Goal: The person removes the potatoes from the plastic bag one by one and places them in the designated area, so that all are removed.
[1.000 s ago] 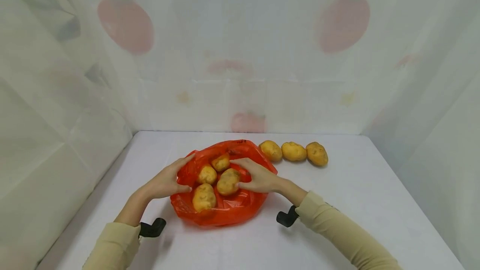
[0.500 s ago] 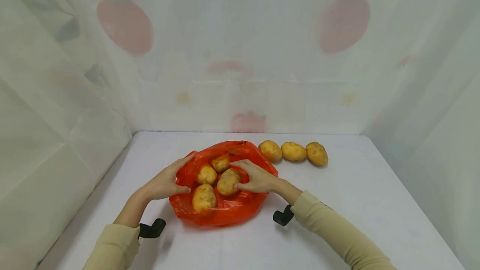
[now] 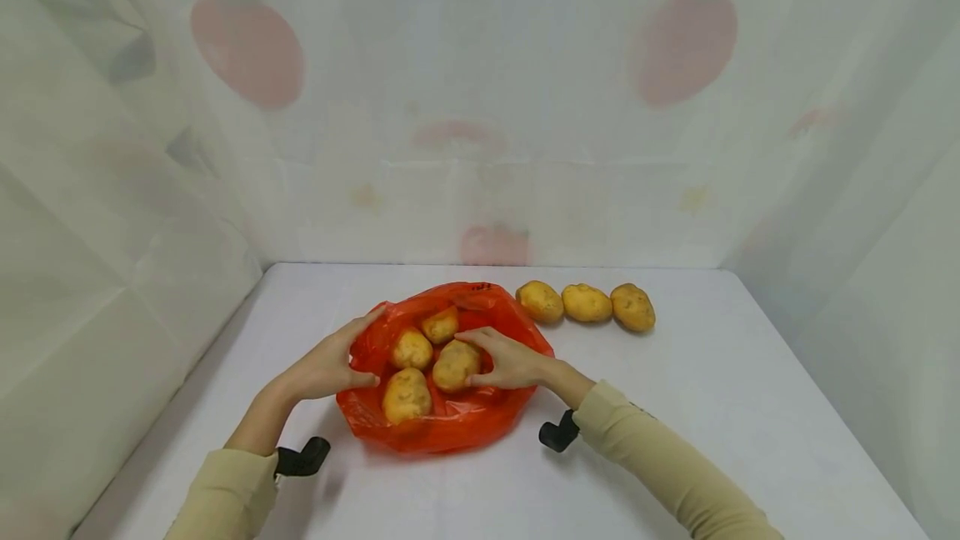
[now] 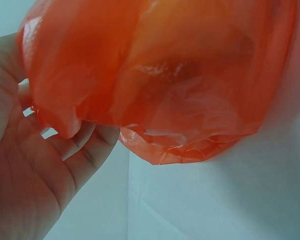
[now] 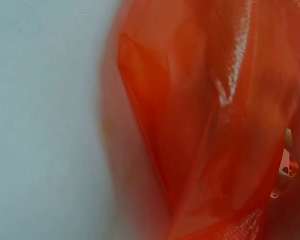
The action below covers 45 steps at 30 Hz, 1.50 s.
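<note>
A red plastic bag (image 3: pixel 465 432) lies wide open on the white table, with several potatoes inside. My left hand (image 3: pixel 326 365) is at the bag's left side, thumb over the inside and fingers along the rim. In the left wrist view, the fingers of my left hand (image 4: pixel 45 165) curl behind the thin red plastic. Over the bag's right side reaches my right hand (image 3: pixel 510 361), its thumb and fingers around a potato (image 3: pixel 453 369). Close to that lie a front potato (image 3: pixel 407 397), a left potato (image 3: pixel 412 349) and a back potato (image 3: pixel 441 325). The right wrist view shows mostly the bag's outer wall (image 5: pixel 215 125).
Behind the bag to the right, three potatoes (image 3: pixel 587 303) lie in a row on the table, the leftmost close to the bag. The white table (image 3: pixel 712 407) is bounded by pale curtains (image 3: pixel 480 207) at the back and both sides.
My right hand has shifted slightly left and nearer, and its fingers have drawn in over the potato. The left hand and the bag's left edge have barely moved leftward.
</note>
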Tool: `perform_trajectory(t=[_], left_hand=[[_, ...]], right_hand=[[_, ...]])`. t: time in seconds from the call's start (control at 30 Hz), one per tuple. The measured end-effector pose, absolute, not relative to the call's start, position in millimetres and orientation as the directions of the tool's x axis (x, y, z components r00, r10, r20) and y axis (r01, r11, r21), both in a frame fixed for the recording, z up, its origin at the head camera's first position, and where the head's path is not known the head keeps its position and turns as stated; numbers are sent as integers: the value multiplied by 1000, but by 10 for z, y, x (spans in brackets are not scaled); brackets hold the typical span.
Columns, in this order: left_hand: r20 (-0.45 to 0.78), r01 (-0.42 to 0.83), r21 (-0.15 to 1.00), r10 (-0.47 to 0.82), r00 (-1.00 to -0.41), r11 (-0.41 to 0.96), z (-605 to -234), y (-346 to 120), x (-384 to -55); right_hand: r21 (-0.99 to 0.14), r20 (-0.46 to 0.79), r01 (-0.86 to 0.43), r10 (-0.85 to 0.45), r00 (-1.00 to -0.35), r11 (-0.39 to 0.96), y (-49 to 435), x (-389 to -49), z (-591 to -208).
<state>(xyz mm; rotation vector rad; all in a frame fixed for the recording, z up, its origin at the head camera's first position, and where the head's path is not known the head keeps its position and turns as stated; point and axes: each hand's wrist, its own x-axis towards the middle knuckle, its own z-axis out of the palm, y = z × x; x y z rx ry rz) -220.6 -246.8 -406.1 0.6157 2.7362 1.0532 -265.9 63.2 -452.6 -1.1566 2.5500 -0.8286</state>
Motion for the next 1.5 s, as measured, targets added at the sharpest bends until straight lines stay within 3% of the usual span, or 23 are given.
perform_trajectory(t=[0.63,1.03,1.5], left_hand=[[1,321,697,448,-894,641,-4041,-2482,-2211],[-14,294,709,428,-904,642,-4048,-2491,-2210],[-22,286,711,427,-904,642,-4050,-2488,-2218]], right_hand=[[-608,57,-598,-723,-689,522,562,-2660,-4529],[-571,35,-599,-712,-701,561,592,-2653,-4543],[-574,108,-630,-715,-691,523,711,-2638,-4394]])
